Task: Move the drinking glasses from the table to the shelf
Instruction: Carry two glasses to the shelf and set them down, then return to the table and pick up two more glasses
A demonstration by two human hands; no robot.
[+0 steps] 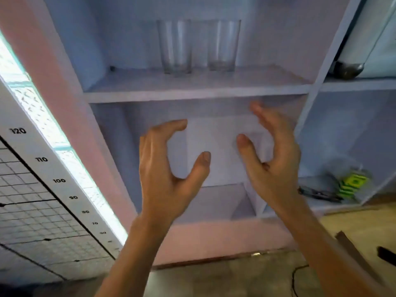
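Observation:
Two clear drinking glasses stand upright side by side on the white shelf board (150, 91): the left glass (174, 47) and the right glass (225, 45), a small gap between them. My left hand (167, 168) and my right hand (272, 159) hang below that board, in front of the lower compartment. Both hands are curled with fingers apart and hold nothing. They are well below the glasses and do not touch them. The table is out of view.
A white shelf unit fills the view, with a divider on the right. The right compartments hold a dark-based glass object (348, 69) above and a green patterned item (351, 185) below. A measuring chart (42, 179) leans at the left. A black cable (296, 277) lies on the floor.

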